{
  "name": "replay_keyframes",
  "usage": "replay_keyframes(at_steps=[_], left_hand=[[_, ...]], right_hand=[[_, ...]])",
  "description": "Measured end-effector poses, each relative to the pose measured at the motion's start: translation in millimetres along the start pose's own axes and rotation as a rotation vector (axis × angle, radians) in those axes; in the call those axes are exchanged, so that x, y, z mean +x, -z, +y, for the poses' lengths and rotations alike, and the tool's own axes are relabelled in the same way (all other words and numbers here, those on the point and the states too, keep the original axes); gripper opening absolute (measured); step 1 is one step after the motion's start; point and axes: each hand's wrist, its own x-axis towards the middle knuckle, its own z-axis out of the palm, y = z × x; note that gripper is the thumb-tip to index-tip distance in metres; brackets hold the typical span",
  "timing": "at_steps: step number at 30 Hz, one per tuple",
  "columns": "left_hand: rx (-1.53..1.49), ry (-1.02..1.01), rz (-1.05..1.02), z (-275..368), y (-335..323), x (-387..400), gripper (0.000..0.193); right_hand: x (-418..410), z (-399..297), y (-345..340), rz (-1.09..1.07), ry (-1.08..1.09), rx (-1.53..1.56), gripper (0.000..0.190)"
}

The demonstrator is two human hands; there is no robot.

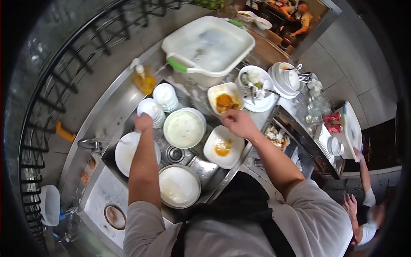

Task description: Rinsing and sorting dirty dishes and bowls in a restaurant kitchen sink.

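My left hand (143, 122) is at the near edge of a stack of small white dishes (151, 110) in the metal sink; whether its fingers grip one is unclear. My right hand (236, 122) is at the near rim of a white square bowl (237, 91) with orange food residue; its fingertips are partly hidden. Just below that hand, another white square dish (223, 146) with orange sauce lies tilted at the sink's edge. Stacked round white bowls (184, 128) stand between my hands. Further round bowls (179, 186) sit near the drain (175, 155), and a second dish stack (165, 96) stands behind.
A white tub of cloudy water (212, 45) stands behind the sink. A yellow soap bottle (144, 80) is at the back left. Stacked dirty dishes (285, 80), glasses (314, 106) and a food-waste opening (277, 135) lie right. A co-worker's hand (358, 155) touches another tub (351, 131).
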Motion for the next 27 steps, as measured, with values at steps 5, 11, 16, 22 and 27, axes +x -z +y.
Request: replay_keyframes(at_steps=[5,11,16,22,27], left_hand=[[-0.227,0.161,0.377,36.4,38.8,-54.6,0.058],[-0.545,-0.288,-0.364,174.0,43.8,-188.1,0.039],[-1.223,0.441,-0.898,223.1,37.7,-230.7,0.044],[-1.056,0.213,-0.396,197.7,98.0,-265.7,0.044],[-0.707,0.158,-0.364,172.0,120.2,-251.7,0.052]], right_hand=[[13.1,82.9,60.5,0.0,-0.446,0.108,0.037],[54.5,127.5,-2.5,-0.056,-0.628,0.903,0.033],[41.1,106.6,-0.7,-0.148,-0.427,0.824,0.03],[12.2,43.1,72.1,0.074,0.568,-0.341,0.053],[36.9,11.5,7.9,-0.129,1.245,-0.13,0.053]])
